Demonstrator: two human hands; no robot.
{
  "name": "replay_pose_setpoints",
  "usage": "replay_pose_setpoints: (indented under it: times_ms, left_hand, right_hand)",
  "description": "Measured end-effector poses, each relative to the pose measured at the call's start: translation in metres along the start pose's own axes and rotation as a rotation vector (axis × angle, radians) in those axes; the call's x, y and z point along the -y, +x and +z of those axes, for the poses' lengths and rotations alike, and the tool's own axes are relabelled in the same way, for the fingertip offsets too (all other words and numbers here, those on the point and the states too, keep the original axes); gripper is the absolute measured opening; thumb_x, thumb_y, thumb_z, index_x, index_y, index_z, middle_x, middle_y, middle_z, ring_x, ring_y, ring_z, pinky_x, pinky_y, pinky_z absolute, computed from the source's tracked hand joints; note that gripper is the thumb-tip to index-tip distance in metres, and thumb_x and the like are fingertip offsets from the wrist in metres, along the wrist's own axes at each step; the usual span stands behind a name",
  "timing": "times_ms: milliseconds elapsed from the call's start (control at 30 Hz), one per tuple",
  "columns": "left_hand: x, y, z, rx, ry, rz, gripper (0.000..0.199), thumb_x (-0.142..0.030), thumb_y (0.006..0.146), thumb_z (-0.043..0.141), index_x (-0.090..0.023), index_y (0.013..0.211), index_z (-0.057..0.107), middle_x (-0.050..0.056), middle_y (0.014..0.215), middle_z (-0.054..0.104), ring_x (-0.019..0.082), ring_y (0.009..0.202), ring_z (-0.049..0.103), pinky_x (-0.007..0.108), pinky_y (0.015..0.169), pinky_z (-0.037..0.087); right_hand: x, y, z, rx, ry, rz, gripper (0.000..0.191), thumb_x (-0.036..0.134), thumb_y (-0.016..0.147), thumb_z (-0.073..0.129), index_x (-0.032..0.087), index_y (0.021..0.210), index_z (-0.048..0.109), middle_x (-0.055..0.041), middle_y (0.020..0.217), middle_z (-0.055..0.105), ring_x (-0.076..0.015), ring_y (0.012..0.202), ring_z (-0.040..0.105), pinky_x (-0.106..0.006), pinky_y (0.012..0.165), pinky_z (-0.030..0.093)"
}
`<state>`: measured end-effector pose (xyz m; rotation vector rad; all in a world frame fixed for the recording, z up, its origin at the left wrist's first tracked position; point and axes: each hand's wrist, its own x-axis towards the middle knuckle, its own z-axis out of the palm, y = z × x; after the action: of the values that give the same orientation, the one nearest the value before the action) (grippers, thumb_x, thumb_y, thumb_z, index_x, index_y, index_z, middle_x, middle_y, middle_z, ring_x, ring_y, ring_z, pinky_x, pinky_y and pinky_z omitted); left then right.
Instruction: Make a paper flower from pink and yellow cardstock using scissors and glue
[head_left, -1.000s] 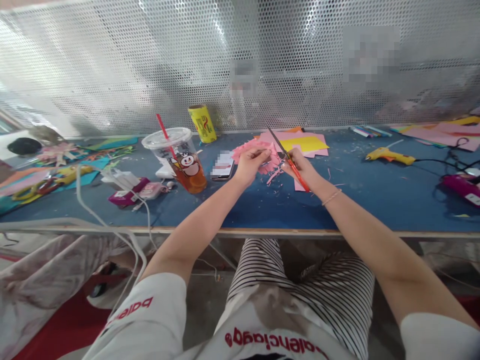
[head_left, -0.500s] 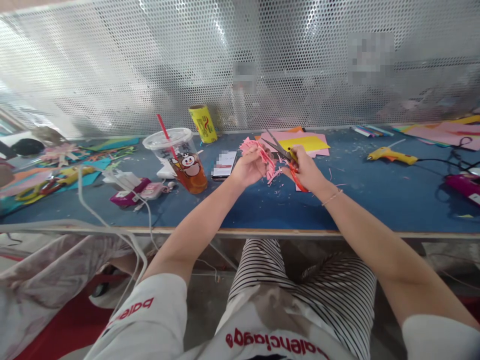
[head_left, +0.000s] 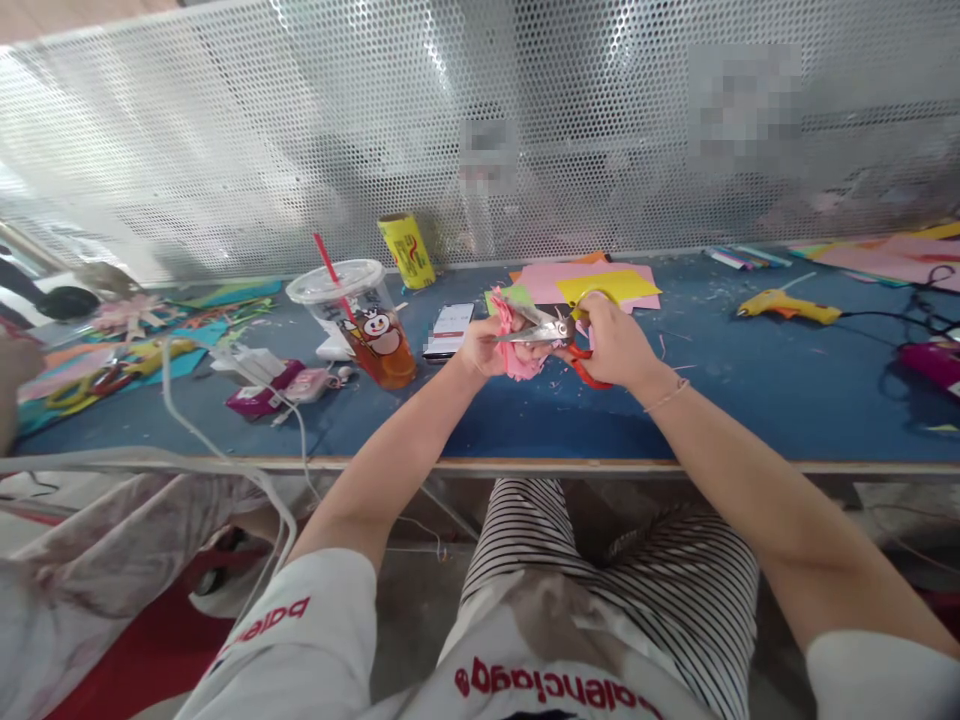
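My left hand (head_left: pixel 484 345) is closed around a bunch of pink fringed paper (head_left: pixel 523 364), whose cut strips stick out past the fingers. In my right hand (head_left: pixel 615 340) is a pair of scissors (head_left: pixel 553 330) with red-orange handles. Its blades point left and lie across the pink paper, close to the left fingers. Small pink scraps lie on the blue table below the hands. Behind them are pink sheets (head_left: pixel 540 283) with a yellow sheet (head_left: pixel 615 286) on top. A phone (head_left: pixel 452 330) lies just left of my left hand.
A lidded plastic cup of amber drink (head_left: pixel 382 345) with a red straw stands to the left. Behind it is a yellow cardboard tube (head_left: pixel 409 252). A yellow glue gun (head_left: pixel 787 305) lies right. Chargers and white cables (head_left: pixel 259 365) sit left, near another person's workspace.
The scissors have swung from pointing up and away to pointing left across the pink paper. My left hand has turned the paper, and a light green piece now shows behind it.
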<state>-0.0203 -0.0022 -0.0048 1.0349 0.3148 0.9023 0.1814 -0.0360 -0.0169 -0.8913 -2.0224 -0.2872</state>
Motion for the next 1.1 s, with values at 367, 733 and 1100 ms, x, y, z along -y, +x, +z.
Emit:
replay_pose_setpoints:
  times_ms: [367, 733, 1100]
  left_hand:
    - [-0.002, -0.002, 0.005, -0.082, 0.112, -0.034, 0.031, -0.038, 0.06, 0.068, -0.019, 0.051, 0.045, 0.007, 0.057, 0.06, 0.023, 0.07, 0.064, 0.041, 0.071, 0.053]
    - [0.001, 0.009, 0.012, -0.321, 0.093, 0.223, 0.026, -0.025, 0.064, 0.072, -0.018, 0.056, 0.048, -0.003, 0.056, 0.057, 0.008, 0.051, 0.055, 0.022, 0.051, 0.047]
    - [0.002, 0.019, 0.005, -0.509, 0.351, 0.407, 0.022, -0.022, 0.061, 0.076, -0.014, 0.054, 0.056, -0.004, 0.052, 0.053, 0.006, 0.051, 0.052, 0.018, 0.05, 0.045]
  right_hand:
    - [0.002, 0.0, 0.0, 0.011, 0.005, 0.011, 0.045, 0.046, 0.072, 0.065, 0.019, 0.1, 0.042, -0.0129, 0.094, 0.056, -0.027, 0.086, 0.056, -0.039, 0.067, 0.044]
    - [0.002, 0.0, 0.001, -0.024, 0.227, 0.237, 0.046, 0.046, 0.072, 0.067, 0.022, 0.099, 0.038, -0.002, 0.081, 0.049, -0.0161, 0.069, 0.047, -0.033, 0.061, 0.04]
    - [-0.022, 0.0, 0.002, 0.243, 0.19, 0.409, 0.047, 0.055, 0.073, 0.064, 0.022, 0.094, 0.038, 0.0014, 0.073, 0.046, -0.0158, 0.065, 0.045, -0.031, 0.062, 0.037]
